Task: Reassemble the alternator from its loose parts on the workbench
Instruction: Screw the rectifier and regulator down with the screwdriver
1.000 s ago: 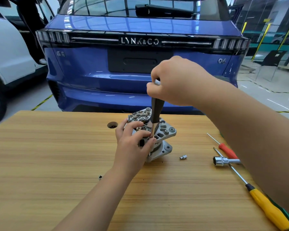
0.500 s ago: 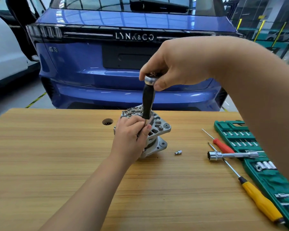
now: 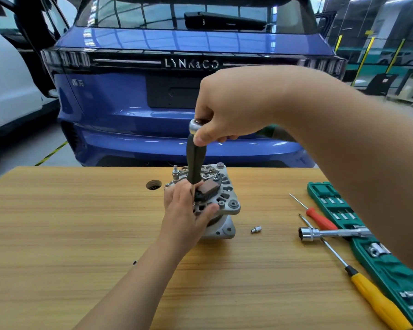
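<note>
- The alternator [image 3: 221, 203] is seen standing on the wooden workbench [image 3: 81, 234], near its far edge, with the finned end plate and its studs turned upward.
- The alternator's near-left side is gripped by the left hand [image 3: 185, 213] — the thumb is laid along the front rim and the fingers are curled up against the top plate.
- A black-handled driver [image 3: 193, 160] is held upright over the alternator's top; its lower end is hidden behind the left fingers.
- The driver's silver-capped top is pinched by the right hand [image 3: 229, 115], fingers curled over it, directly above the alternator.
- A small socket [image 3: 256, 229] is lying on the bench just right of the alternator's base.
- Farther right of the alternator, a red screwdriver [image 3: 320, 219], a chrome socket wrench [image 3: 320, 233] and a yellow screwdriver [image 3: 377, 303] are laid out, crossing one another — the wrench handle reaches onto a green tool case [image 3: 391, 265].
- A round hole [image 3: 153, 185] is cut in the benchtop just left of the alternator.
- A blue car [image 3: 153, 103] is parked behind the alternator, beyond the bench.
</note>
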Available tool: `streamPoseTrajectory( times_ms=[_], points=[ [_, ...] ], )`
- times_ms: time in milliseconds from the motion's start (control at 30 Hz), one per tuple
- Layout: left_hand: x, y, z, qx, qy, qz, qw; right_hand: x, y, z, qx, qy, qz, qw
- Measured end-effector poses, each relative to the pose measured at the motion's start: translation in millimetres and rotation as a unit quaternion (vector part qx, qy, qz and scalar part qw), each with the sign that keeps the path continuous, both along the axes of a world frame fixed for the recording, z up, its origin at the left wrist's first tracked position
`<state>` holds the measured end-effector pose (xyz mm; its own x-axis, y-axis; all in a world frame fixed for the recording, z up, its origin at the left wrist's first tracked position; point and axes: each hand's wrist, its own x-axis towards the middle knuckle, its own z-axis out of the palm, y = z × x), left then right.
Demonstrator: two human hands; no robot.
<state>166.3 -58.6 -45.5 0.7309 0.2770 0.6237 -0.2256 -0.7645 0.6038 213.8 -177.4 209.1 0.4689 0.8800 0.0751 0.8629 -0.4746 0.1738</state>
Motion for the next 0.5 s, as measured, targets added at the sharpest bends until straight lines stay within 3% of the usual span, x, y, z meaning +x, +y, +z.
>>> streamPoseTrajectory(
  times_ms=[100, 233, 367, 500],
  points=[
    [4.4, -4.6, -7.9, 0.032, -0.034, 0.020, 0.999, 0.3, -0.2, 6.0, -0.019, 0.007, 0.028, 0.999],
    [7.1, -4.1, -13.8, 0.055, -0.059, 0.037, 0.996, -2.1, 2.7, 10.9, -0.036, 0.029, -0.020, 0.999],
    [7.3, -10.8, -12.3, -0.008, -0.063, 0.040, 0.997, -11.4, 12.0, -6.5, 0.035, 0.032, -0.008, 0.999],
    [6.6, -13.8, -10.5, -0.005, -0.072, 0.043, 0.996, -12.3, 11.8, -13.5, 0.069, 0.000, -0.069, 0.995]
  ],
)
